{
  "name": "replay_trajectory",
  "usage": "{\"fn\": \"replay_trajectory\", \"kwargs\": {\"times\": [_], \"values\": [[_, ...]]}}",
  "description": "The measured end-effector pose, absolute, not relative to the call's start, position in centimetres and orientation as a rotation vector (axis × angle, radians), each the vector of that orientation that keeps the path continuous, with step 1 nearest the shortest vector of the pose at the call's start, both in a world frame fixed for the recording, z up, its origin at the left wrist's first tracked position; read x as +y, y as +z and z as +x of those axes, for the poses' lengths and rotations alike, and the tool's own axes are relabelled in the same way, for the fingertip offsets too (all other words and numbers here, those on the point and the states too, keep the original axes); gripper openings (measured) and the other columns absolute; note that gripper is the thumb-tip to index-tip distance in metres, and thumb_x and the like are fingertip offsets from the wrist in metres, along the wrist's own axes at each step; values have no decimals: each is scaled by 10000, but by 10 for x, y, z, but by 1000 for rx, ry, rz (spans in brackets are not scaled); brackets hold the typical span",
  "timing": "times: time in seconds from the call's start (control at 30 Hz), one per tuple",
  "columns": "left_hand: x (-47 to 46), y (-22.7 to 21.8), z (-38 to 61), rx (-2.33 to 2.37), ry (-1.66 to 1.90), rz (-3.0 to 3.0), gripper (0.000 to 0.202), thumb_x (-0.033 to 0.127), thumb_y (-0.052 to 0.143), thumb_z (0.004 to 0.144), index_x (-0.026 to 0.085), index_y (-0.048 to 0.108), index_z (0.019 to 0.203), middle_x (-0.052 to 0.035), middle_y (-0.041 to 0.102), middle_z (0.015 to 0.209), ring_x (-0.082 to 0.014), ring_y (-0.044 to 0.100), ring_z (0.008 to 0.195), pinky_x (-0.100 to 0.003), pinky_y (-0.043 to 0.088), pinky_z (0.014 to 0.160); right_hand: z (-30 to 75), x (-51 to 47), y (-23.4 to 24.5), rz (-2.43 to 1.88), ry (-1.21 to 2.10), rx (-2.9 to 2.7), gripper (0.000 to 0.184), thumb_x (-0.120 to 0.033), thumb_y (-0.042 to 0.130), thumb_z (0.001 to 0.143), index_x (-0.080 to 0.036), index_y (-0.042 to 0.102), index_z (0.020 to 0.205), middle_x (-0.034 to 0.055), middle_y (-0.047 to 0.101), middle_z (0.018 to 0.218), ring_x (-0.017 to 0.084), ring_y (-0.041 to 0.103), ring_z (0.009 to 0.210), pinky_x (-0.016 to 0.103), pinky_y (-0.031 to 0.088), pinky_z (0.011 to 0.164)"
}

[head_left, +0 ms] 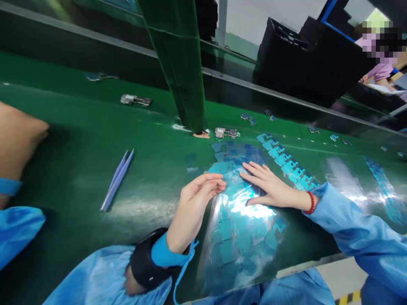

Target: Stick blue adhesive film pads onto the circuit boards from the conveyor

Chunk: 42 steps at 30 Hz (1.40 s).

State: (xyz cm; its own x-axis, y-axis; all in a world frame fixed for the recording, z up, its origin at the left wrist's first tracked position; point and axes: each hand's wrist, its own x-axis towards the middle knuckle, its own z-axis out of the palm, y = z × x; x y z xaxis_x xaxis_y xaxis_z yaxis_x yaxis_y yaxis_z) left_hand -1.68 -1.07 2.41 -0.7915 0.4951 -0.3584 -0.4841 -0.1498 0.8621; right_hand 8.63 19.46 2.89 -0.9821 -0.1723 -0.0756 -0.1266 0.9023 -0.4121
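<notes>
I have the left hand (199,199) at the left side of a clear sheet (212,250), its thumb and fingertips drawn close together, though I cannot tell whether that grip pinches anything; the right hand (270,186) is palm down at the sheet, fingers spread apart and clamped on nothing; the sheet lies on the green table (79,140) straight ahead of me, with flat blue pieces (226,250) on or under it, I cannot tell which; I judge the step in hand to be steadying the sheet and working at its far part; the next move, I think, calls for a light right palm and a fine left pinch; the tweezers (117,180) lie well apart to the left, and a blue strip (288,163) rests beyond the right hand.
</notes>
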Motion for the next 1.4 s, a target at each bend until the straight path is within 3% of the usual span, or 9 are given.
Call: {"fn": "replay_trajectory", "kwargs": {"times": [0.13, 0.3, 0.5, 0.7, 0.87, 0.97, 1.03, 1.1, 1.4], "values": [[-10, 20, -18, 1516, 1962, 19, 159, 237, 715, 668, 139, 702, 792, -56, 713, 747, -184, 654, 773, -301, 505, 798, 90, 192, 18, -166, -533, 3093, 366, -340, 553, 924, -245, 586, 1275, 113, 414, 1497, 304, 304, 1426, 622, 237, 1119], [-9, 18, -20, 1528, 2046, 35, 183, 265, 722, 703, 162, 682, 848, -50, 707, 891, -200, 647, 937, -316, 500, 873, 81, 203, 35, -42, -1147, 3162, 277, -283, 518, 937, -236, 645, 1179, 89, 651, 1253, 226, 603, 1178, 441, 465, 1025], [-10, 30, -14, 1411, 1897, 304, 341, 390, 693, 789, 181, 679, 1059, -103, 676, 1215, -244, 588, 1183, -315, 455, 982, 69, 191, 63, 187, -1761, 2814, 503, -295, 586, 876, -203, 464, 1355, 17, 721, 808, 147, 686, 698, 306, 579, 720], [-11, 26, -18, 1454, 1829, 307, 286, 404, 703, 792, 164, 707, 948, -50, 749, 765, -163, 700, 674, -248, 539, 658, 54, 167, 60, 69, -1928, 2504, 769, -257, 649, 823, -262, 243, 1476, -6, 707, 853, 117, 664, 674, 264, 567, 690], [-11, 24, -27, 1544, 1965, 207, 303, 391, 724, 765, 153, 705, 951, -30, 735, 742, -136, 686, 643, -211, 527, 602, 66, 159, 54, 242, -1996, 2222, 996, -212, 703, 761, -260, 50, 1511, -5, 723, 864, 114, 681, 629, 244, 568, 604], [-10, 24, -29, 1595, 2023, 153, 328, 397, 733, 749, 152, 697, 964, -38, 746, 795, -133, 689, 660, -206, 523, 595, 77, 163, 51, 371, -1945, 2176, 708, -227, 699, 761, -168, 384, 1393, 2, 727, 743, 108, 671, 567, 218, 547, 549], [-10, 23, -29, 1612, 1983, 146, 343, 410, 727, 748, 146, 693, 964, -45, 750, 798, -144, 697, 684, -215, 531, 606, 82, 169, 49, 462, -1916, 2233, 370, -263, 701, 758, -121, 615, 1088, 18, 717, 682, 94, 640, 498, 200, 518, 497], [-10, 21, -28, 1615, 1898, 141, 349, 411, 723, 751, 141, 687, 969, -51, 753, 791, -153, 702, 700, -225, 542, 625, 87, 177, 48, 546, -1905, 2316, 221, -297, 712, 746, -118, 653, 861, 29, 709, 660, 82, 614, 455, 194, 496, 467], [-13, 12, -33, 1655, 1747, 126, 203, 314, 692, 793, 226, 703, 975, 13, 748, 738, -148, 678, 693, -206, 564, 643, 169, 277, 63, 1137, -1730, 2835, 372, -482, 748, 700, -159, 650, 856, 21, 705, 713, 104, 611, 502, 252, 513, 534]]}}
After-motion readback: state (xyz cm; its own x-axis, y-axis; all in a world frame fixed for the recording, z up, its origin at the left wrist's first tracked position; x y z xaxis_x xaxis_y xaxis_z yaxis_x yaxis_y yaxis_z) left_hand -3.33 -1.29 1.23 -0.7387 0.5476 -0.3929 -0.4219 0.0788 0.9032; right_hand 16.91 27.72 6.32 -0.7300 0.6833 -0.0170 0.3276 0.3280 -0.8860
